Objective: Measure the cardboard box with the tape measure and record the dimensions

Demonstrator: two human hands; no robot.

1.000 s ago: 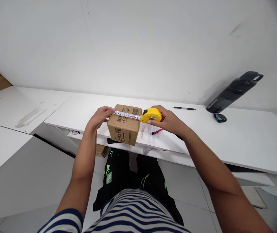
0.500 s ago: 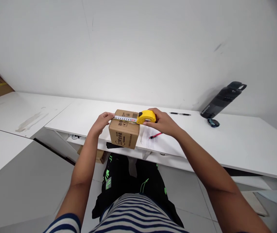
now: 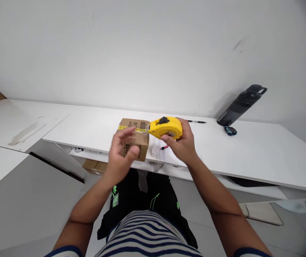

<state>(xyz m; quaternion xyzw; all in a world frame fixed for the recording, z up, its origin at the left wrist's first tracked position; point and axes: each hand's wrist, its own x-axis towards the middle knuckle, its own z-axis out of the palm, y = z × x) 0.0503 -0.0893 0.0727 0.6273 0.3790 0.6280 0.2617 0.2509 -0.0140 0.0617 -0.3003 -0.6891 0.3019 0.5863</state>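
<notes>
My right hand [image 3: 183,141] is wrapped round a yellow tape measure [image 3: 166,127], raised above the right side of a small cardboard box [image 3: 143,145]. The blade no longer stretches across the box; only its end hook shows at the case's mouth. My left hand [image 3: 119,153] hovers in front of the box with fingers apart and slightly blurred, holding nothing and covering part of the box's printed front. Yellow tape runs over the box top. Right of the box, a red pen [image 3: 164,147] lies on a sheet of paper [image 3: 157,151], partly hidden by my right hand.
The white desk [image 3: 238,153] runs along a wall. A black bottle [image 3: 240,106] leans against the wall at right, with a small dark round object [image 3: 230,131] at its base. A black pen [image 3: 198,121] lies near the wall. Another cardboard box [image 3: 95,166] sits beneath the desk.
The tape blade has gone back into its case. My left hand has let go of the blade's end and moved toward me; my right hand has lifted the tape measure nearer.
</notes>
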